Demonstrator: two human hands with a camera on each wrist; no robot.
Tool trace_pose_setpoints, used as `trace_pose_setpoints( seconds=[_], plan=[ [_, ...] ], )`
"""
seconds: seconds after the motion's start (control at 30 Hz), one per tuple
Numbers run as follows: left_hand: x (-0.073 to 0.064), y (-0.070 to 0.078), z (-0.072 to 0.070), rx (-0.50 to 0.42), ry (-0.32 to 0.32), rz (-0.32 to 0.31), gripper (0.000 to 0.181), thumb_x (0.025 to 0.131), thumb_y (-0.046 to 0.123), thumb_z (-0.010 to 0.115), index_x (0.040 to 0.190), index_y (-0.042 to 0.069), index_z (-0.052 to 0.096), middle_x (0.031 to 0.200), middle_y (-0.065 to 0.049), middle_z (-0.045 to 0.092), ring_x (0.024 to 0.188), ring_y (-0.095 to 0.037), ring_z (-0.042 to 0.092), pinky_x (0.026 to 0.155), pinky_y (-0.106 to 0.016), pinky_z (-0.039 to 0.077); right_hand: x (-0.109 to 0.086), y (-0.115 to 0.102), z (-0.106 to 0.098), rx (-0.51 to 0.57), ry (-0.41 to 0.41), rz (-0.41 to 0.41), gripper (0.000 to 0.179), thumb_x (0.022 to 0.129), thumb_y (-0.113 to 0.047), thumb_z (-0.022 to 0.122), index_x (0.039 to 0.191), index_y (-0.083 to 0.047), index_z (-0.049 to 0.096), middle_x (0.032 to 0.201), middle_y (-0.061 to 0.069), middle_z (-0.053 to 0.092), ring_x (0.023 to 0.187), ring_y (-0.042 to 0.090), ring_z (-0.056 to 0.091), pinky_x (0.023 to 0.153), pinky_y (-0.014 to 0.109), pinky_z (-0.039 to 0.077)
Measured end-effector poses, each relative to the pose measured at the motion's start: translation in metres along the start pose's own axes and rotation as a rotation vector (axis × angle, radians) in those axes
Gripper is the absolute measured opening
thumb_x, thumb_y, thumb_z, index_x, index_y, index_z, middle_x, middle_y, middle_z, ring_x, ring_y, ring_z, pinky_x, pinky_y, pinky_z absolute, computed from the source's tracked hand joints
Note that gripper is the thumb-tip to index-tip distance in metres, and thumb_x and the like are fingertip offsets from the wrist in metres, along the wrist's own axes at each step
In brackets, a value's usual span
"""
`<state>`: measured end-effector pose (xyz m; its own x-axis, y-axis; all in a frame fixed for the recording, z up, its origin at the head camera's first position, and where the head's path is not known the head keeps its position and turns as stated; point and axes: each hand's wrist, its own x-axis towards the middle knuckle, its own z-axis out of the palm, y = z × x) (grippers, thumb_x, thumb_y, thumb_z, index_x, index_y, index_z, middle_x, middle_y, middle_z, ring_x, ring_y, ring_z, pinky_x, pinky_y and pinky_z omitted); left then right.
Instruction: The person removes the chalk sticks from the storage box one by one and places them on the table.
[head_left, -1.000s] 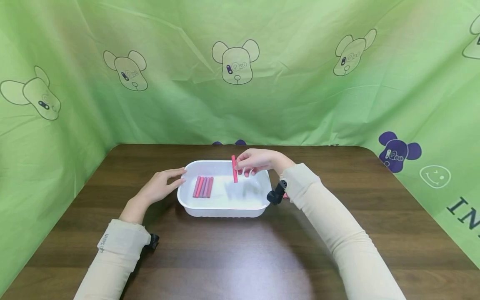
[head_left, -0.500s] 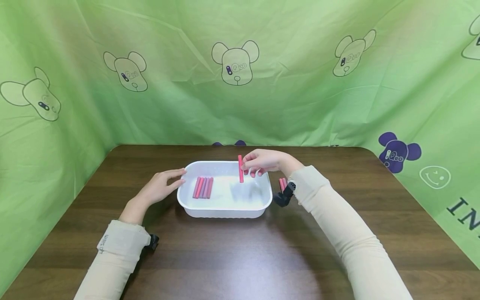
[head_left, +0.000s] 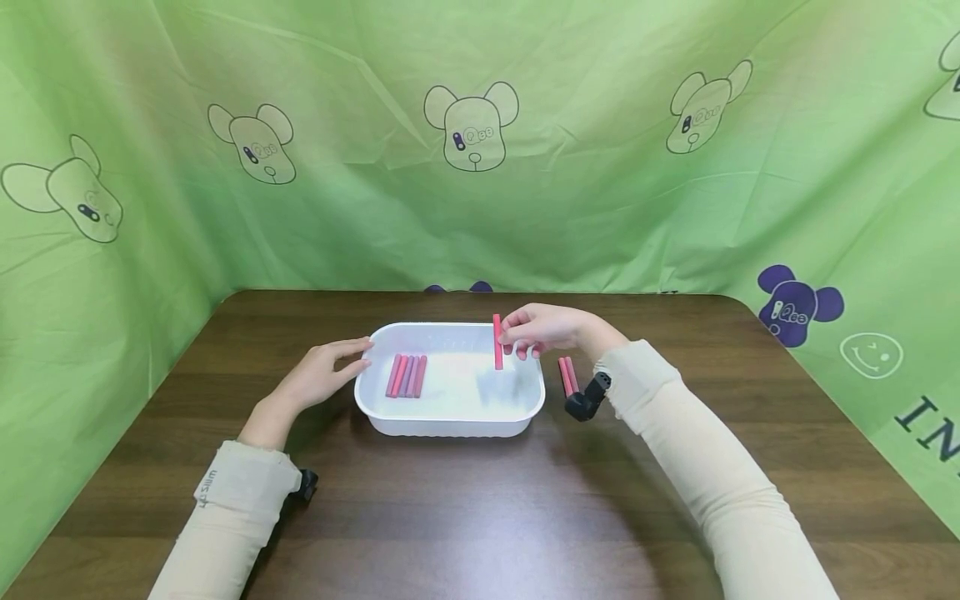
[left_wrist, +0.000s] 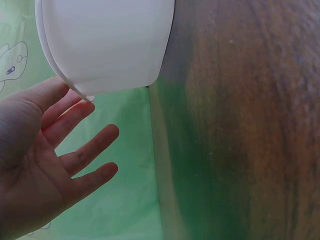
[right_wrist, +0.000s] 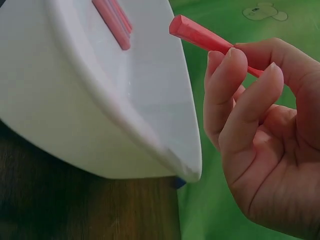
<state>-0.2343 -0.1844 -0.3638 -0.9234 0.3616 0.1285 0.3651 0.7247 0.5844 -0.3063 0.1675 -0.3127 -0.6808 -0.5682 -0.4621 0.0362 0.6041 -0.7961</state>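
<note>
My right hand (head_left: 547, 327) pinches a short, slim red stick (head_left: 497, 342), smooth and blunt-ended, between thumb and fingertips. It hangs nearly upright above the right part of a white plastic basin (head_left: 450, 427). The right wrist view shows the red stick (right_wrist: 200, 35) jutting past the fingertips over the rim. Inside the basin, several pink, red and mauve sticks (head_left: 406, 376) lie side by side at the left. My left hand (head_left: 322, 371) touches the basin's left rim with thumb and fingertips; in the left wrist view the other fingers of this hand (left_wrist: 60, 150) are spread below the rim.
Two more pinkish-red sticks (head_left: 568, 375) lie on the brown wooden table (head_left: 420, 517) just right of the basin, partly behind the right wrist camera (head_left: 587, 397). A green printed cloth (head_left: 480, 225) hangs behind and beside the table.
My right hand has moved rightward with the red stick, over the basin's right part. Sticks on the table right of the basin have come into view. The left hand and basin have stayed put.
</note>
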Motion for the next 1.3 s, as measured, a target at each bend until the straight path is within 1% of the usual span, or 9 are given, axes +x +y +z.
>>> trace_pose_setpoints(
  seconds=[0.2, 0.3, 0.43, 0.6, 0.77, 0.9, 1.1, 1.3],
  plan=[
    [0.0, 0.0, 0.0, 0.008, 0.006, 0.002, 0.042, 0.094, 0.02, 0.056, 0.132, 0.002, 0.052, 0.138, -0.019, 0.049, 0.126, -0.039, 0.047, 0.106, -0.053, 0.037, -0.005, 0.008, -0.002, 0.039, -0.009, -0.003, 0.011, 0.091, -0.017, 0.055, 0.094, -0.007, 0.054, 0.084, 0.001, 0.059, 0.061, 0.005, 0.052, 0.051, 0.015, 0.04],
    [0.001, 0.0, 0.0, 0.011, 0.009, 0.006, 0.042, 0.094, 0.02, 0.056, 0.131, 0.002, 0.053, 0.137, -0.02, 0.049, 0.125, -0.039, 0.049, 0.106, -0.053, 0.037, -0.008, 0.012, -0.004, 0.052, -0.014, -0.006, 0.013, 0.092, -0.017, 0.054, 0.095, -0.005, 0.053, 0.085, 0.002, 0.059, 0.06, 0.006, 0.051, 0.05, 0.015, 0.039],
    [0.0, 0.0, 0.0, 0.01, 0.007, 0.004, 0.042, 0.094, 0.02, 0.055, 0.131, 0.002, 0.052, 0.138, -0.02, 0.049, 0.124, -0.039, 0.049, 0.105, -0.053, 0.038, -0.011, 0.017, -0.005, 0.048, -0.01, -0.015, 0.017, 0.092, -0.018, 0.054, 0.097, -0.002, 0.052, 0.085, 0.002, 0.059, 0.061, 0.006, 0.052, 0.051, 0.015, 0.04],
    [0.001, 0.0, 0.0, 0.008, 0.001, -0.001, 0.042, 0.094, 0.02, 0.055, 0.132, 0.002, 0.052, 0.138, -0.02, 0.049, 0.125, -0.04, 0.049, 0.106, -0.054, 0.037, -0.017, 0.022, -0.008, 0.042, -0.004, -0.037, 0.015, 0.093, -0.017, 0.052, 0.095, -0.002, 0.053, 0.084, 0.001, 0.059, 0.062, 0.007, 0.054, 0.051, 0.016, 0.041],
    [0.001, 0.0, 0.0, 0.007, -0.001, -0.004, 0.042, 0.094, 0.02, 0.055, 0.132, 0.002, 0.052, 0.138, -0.02, 0.049, 0.124, -0.04, 0.049, 0.106, -0.054, 0.037, -0.023, 0.028, -0.01, 0.076, 0.001, -0.056, 0.013, 0.093, -0.015, 0.051, 0.091, -0.003, 0.052, 0.076, -0.001, 0.057, 0.061, 0.007, 0.052, 0.052, 0.017, 0.041],
    [0.001, 0.0, 0.0, 0.008, -0.001, -0.007, 0.042, 0.094, 0.02, 0.055, 0.132, 0.002, 0.052, 0.138, -0.019, 0.049, 0.124, -0.039, 0.049, 0.106, -0.053, 0.038, -0.027, 0.035, -0.013, 0.074, 0.016, -0.065, 0.011, 0.092, -0.015, 0.052, 0.088, -0.005, 0.052, 0.068, -0.002, 0.054, 0.06, 0.007, 0.051, 0.051, 0.017, 0.041],
    [0.0, 0.0, 0.0, 0.008, 0.001, -0.008, 0.042, 0.094, 0.02, 0.055, 0.132, 0.002, 0.052, 0.139, -0.019, 0.049, 0.124, -0.04, 0.049, 0.105, -0.053, 0.038, -0.034, 0.044, -0.016, 0.072, 0.038, -0.075, 0.01, 0.092, -0.015, 0.052, 0.089, -0.006, 0.053, 0.071, -0.005, 0.059, 0.057, 0.004, 0.052, 0.05, 0.014, 0.041],
    [0.001, 0.0, 0.0, 0.005, 0.004, -0.003, 0.042, 0.094, 0.02, 0.055, 0.132, 0.002, 0.052, 0.138, -0.019, 0.049, 0.125, -0.039, 0.048, 0.106, -0.054, 0.037, -0.039, 0.054, -0.021, 0.091, 0.053, -0.063, 0.01, 0.093, -0.016, 0.053, 0.089, -0.007, 0.05, 0.072, -0.006, 0.062, 0.061, 0.004, 0.055, 0.05, 0.015, 0.042]
  ],
)
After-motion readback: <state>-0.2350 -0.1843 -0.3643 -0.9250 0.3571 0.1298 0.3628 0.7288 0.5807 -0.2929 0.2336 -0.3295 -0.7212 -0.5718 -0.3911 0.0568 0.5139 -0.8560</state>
